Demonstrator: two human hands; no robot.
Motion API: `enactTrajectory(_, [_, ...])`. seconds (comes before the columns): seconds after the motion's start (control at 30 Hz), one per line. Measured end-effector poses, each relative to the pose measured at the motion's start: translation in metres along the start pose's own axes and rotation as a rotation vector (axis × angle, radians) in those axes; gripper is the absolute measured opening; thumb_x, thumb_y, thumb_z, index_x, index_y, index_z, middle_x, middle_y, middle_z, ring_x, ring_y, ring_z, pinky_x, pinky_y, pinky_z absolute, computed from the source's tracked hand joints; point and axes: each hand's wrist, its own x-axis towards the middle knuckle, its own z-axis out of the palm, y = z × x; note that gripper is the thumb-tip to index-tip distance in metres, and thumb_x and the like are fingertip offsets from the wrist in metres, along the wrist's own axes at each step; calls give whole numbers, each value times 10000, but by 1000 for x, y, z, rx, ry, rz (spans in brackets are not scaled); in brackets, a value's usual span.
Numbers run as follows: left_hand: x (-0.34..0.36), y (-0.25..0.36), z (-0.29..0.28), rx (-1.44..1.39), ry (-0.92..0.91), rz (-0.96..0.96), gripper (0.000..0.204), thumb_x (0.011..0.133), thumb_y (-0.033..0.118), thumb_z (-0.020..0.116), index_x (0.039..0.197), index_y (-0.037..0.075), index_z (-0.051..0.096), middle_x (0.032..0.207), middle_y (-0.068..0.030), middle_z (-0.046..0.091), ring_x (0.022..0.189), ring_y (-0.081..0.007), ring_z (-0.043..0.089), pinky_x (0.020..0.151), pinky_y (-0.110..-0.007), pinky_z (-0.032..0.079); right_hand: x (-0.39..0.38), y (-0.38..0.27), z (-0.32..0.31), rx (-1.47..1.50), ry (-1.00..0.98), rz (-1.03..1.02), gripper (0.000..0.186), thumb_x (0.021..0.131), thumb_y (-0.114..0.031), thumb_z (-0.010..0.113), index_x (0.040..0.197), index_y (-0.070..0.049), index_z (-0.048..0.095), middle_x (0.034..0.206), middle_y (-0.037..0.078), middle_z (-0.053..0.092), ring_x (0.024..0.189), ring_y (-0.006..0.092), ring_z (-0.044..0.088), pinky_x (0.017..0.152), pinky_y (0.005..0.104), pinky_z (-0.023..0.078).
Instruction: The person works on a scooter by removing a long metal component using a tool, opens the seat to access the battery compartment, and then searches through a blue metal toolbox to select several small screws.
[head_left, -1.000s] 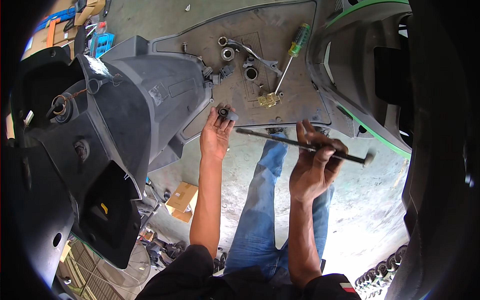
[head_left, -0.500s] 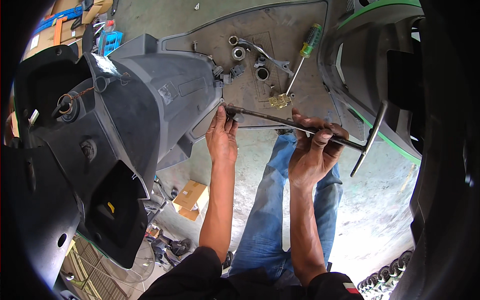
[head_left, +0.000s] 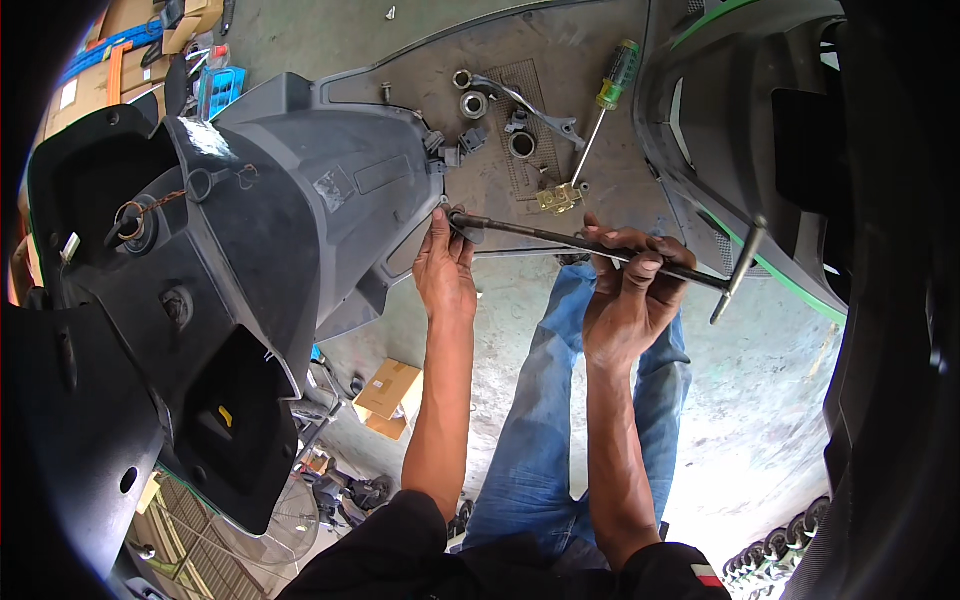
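Note:
My right hand is closed around the shaft of a dark T-handle wrench. Its crossbar sticks out to the right of my fingers, over the green-edged panel. At the wrench's far left end, by the edge of the grey scooter bodywork, my left hand is closed, thumb and fingers gathered around a small dark piece at the socket. What that piece is stays partly hidden. Beyond my hands, a screwdriver with a green handle rests with its tip by a brass-coloured block.
On the floorboard lie metal rings, a lever-like arm and several small dark parts. A curved dark panel with a green edge bounds the right. A cardboard box stands on the floor below my left forearm.
The wrench's crossbar has turned about the shaft, its lower end rising. My right hand's grip has shifted slightly with it; my left hand stays at the socket end.

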Motion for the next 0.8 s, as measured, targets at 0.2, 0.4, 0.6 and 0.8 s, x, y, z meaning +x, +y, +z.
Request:
enactTrajectory(0.2, [-2,0,2,110,42,65,308,940,252,662,1168,50,619,1089,-60,680,980,-163,659,859,-278,527,-4,7,-4,-34,-27,4,223,994,-168,563,1134,-62,424,963,157,660,958,326,675,903,390,557])
enactTrajectory(0.4, [7,14,-9,-55,32,-9,398,887,347,710,1164,75,626,1031,-30,664,923,-122,627,808,-266,530,-7,6,-6,-58,-11,203,183,980,-136,587,1096,-49,477,953,132,654,1006,309,656,991,438,499])
enactTrajectory(0.6, [7,30,-18,-122,11,-61,413,849,376,749,1108,73,644,954,3,654,864,-86,604,767,-242,509,-8,9,-17,-86,-162,209,207,936,-53,628,1108,-26,516,1017,172,669,1060,328,655,904,357,567])
enactTrajectory(0.8, [0,51,-17,-279,34,-47,352,902,323,702,1138,78,615,1084,-53,666,985,-156,615,817,-293,523,-5,10,-10,-163,-227,202,190,810,67,721,944,22,594,971,213,690,947,302,691,875,421,554])
